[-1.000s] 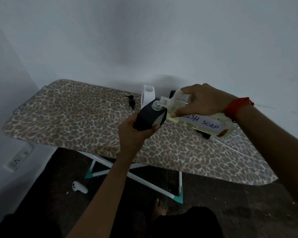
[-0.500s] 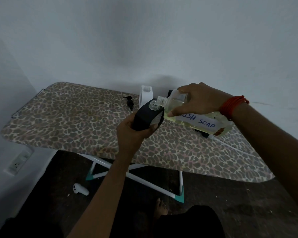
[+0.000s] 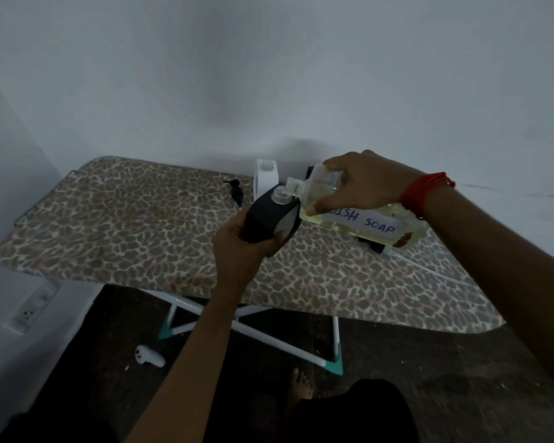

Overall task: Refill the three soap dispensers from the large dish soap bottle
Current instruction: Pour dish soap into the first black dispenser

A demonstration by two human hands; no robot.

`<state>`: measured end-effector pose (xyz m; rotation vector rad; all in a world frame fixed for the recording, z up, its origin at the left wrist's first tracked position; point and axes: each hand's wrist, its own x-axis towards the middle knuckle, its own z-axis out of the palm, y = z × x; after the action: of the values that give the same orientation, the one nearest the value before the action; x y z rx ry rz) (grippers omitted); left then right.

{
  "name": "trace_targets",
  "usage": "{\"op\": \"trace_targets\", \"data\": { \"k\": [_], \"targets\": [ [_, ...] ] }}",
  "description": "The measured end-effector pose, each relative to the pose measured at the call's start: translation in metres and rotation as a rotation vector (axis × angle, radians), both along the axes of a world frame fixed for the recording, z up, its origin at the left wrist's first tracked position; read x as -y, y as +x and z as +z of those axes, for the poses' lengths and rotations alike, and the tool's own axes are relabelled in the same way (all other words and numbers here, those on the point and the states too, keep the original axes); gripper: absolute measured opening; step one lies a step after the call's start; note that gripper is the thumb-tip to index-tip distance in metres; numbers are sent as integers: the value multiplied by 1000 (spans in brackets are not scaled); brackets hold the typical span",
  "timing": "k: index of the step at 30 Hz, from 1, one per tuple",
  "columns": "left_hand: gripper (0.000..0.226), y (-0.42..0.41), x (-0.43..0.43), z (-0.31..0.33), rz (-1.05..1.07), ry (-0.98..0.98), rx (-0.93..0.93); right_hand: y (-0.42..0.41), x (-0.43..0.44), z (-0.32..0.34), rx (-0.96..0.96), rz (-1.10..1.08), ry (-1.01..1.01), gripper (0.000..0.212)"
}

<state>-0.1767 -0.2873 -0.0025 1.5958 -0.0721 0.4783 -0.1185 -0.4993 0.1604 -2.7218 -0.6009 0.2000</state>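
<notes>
My left hand grips a black soap dispenser, tilted, with its open neck facing up and right. My right hand holds the large clear dish soap bottle, lying almost level, yellowish liquid inside and a white "DISH SOAP" label on its side. The bottle's open mouth rests just above the dispenser's neck. A white dispenser stands on the board behind them. Another dark object, mostly hidden by the bottle, sits behind my right hand. A black pump head lies on the board to the left.
Everything is over a leopard-print ironing board set against a white wall. Its white legs with teal feet cross below. A white controller lies on the dark floor. A wall socket is at the left. My bare foot shows below.
The bottle's mouth has come closer over the dispenser's neck and the bottle has tipped slightly more. Both hands stay nearly in the same place.
</notes>
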Motion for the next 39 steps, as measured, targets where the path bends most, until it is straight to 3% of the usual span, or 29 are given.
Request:
{"op": "trace_targets", "data": {
  "k": [2,5,8,12,13,17,20,22,33,39],
  "targets": [
    [41,0,0,0,-1,-1,-9,0,1,-1,12,-1,4,67],
    [41,0,1,1,-6,-19,-17,3,2,-4,14,2,-13,63],
    [42,-1,1,2,-5,-22,-15,1,-1,-2,24,-4,-5,82],
    [40,-2,1,3,-2,-25,-19,-1,0,0,11,40,-25,32],
    [40,-3,2,4,-3,-28,-20,-1,0,0,11,53,-24,28],
    [43,-3,1,4,-7,-32,-25,1,-1,-1,22,34,3,47],
    [45,-2,1,4,-5,-28,-39,1,0,-3,14,24,-6,49],
    [45,-2,1,4,0,-24,-44,0,0,-2,20,9,-6,69],
    [50,-3,2,7,5,-9,-21,-4,-2,1,-6,21,-16,38],
    [49,-1,2,6,7,-24,-17,-5,-2,3,-12,11,-16,45]
  ]
}}
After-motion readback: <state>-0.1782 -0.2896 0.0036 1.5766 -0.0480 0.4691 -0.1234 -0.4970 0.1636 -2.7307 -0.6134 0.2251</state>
